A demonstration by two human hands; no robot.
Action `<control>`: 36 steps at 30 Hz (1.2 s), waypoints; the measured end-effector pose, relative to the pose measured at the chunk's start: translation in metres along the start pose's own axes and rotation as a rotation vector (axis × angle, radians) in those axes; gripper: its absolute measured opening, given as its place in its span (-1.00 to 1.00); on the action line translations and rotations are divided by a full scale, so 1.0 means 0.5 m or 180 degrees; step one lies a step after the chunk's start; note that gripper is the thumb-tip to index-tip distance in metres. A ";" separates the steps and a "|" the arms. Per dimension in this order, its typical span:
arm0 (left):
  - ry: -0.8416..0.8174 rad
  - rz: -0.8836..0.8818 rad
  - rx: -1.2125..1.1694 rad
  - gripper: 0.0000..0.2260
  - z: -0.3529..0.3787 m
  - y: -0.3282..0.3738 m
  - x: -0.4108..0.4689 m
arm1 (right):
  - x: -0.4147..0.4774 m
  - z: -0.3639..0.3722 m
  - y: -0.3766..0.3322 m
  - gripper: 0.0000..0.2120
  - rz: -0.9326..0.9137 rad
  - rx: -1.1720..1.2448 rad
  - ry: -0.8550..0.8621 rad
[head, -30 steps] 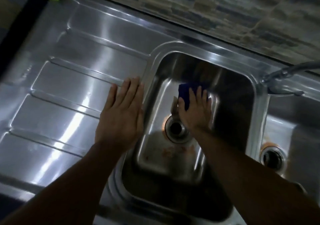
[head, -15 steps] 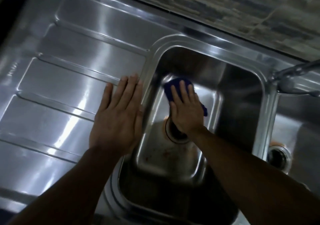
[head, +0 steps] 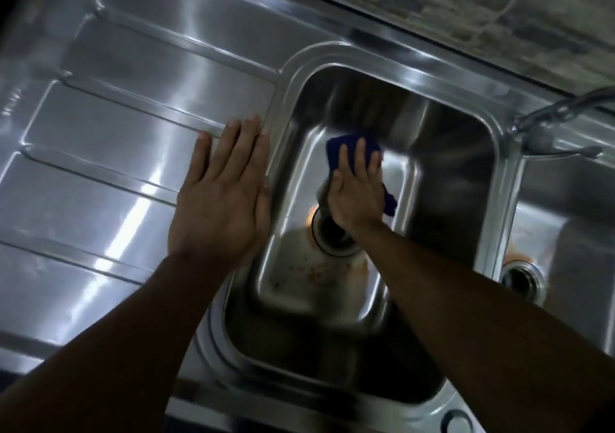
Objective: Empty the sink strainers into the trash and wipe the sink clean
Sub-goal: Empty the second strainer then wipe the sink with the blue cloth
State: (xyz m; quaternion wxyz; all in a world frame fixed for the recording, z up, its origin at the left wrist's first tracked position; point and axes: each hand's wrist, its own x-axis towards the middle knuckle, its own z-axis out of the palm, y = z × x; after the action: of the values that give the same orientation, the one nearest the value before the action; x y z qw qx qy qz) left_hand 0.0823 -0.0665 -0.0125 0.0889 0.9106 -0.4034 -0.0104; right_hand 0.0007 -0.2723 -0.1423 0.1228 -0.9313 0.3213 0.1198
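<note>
A steel sink basin (head: 442, 173) fills the middle of the view. My right hand (head: 357, 189) presses a dark blue cloth (head: 336, 148) flat onto the basin floor, just beyond the round drain (head: 334, 237), which the wrist partly hides. Brownish stains (head: 312, 272) mark the floor in front of the drain. My left hand (head: 223, 193) lies flat, palm down, on the drainboard (head: 116, 139) at the basin's left rim, holding nothing. A second basin (head: 572, 232) with its own drain (head: 522, 281) sits at the right.
A chrome faucet (head: 552, 113) rises between the two basins at the upper right. A tiled wall (head: 499, 9) runs along the back. The ribbed drainboard stretches left to the counter edge.
My right hand slid the blue cloth from right of the drain toward the basin's back left, then slightly back. The left hand has stayed flat on the drainboard. The camera view has shifted.
</note>
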 end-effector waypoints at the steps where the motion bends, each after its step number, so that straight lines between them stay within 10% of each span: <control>1: 0.0005 0.0005 0.0010 -0.48 0.001 0.000 0.000 | 0.006 -0.001 -0.023 -0.47 -0.0255 0.0031 -0.0047; 15: -0.0015 0.0021 0.0012 -0.47 -0.010 0.004 -0.007 | -0.322 0.043 -0.011 -0.47 -0.2033 0.0962 -0.1807; 21: -0.0034 0.0046 0.0010 -0.46 -0.008 0.004 -0.006 | -0.279 0.102 -0.016 -0.41 -0.2873 -0.0476 -0.0776; 28: -0.0028 0.0068 -0.0024 -0.47 -0.011 0.004 -0.005 | -0.292 0.113 -0.008 -0.44 -0.2667 -0.0439 -0.0387; 36: -0.0005 0.0032 -0.0129 -0.48 -0.014 0.003 -0.004 | -0.353 0.114 0.093 -0.37 -0.1107 -0.0504 -0.0335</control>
State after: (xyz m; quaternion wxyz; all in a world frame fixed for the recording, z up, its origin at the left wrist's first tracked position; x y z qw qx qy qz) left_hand 0.0804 -0.0651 -0.0054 0.1071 0.9066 -0.4077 -0.0189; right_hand -0.1717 -0.1902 -0.1496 0.0847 -0.9720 0.1383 0.1701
